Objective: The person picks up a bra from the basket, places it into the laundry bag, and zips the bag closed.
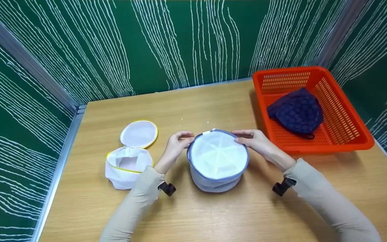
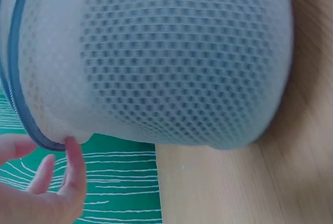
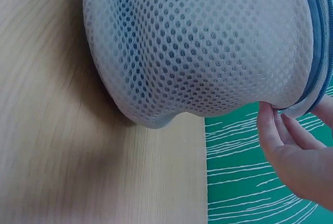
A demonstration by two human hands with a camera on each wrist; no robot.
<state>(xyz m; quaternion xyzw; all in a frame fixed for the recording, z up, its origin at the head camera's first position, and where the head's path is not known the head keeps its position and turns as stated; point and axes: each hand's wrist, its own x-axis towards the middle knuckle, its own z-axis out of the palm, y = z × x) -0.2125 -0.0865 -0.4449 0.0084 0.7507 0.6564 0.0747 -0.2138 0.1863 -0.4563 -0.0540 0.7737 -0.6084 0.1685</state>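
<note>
A round white mesh laundry bag (image 1: 218,158) with blue-grey trim stands upright on the table between the two hands. Its flat mesh top lies over the opening, and a zipper runs along the rim in the left wrist view. My left hand (image 1: 176,148) pinches the rim at the far left, a fingertip (image 2: 73,148) pressed against the mesh just below the trim. On the opposite side, my right hand (image 1: 260,144) pinches the rim, with the thumb on top and the fingers (image 3: 268,127) under the edge.
To the left sits a smaller white laundry bag (image 1: 123,179) with yellow trim, its round lid (image 1: 139,133) flipped back onto the table. An orange plastic basket (image 1: 321,148) at the right holds a dark blue patterned fabric piece (image 1: 297,111). Green panels (image 1: 160,77) with white lines enclose the table.
</note>
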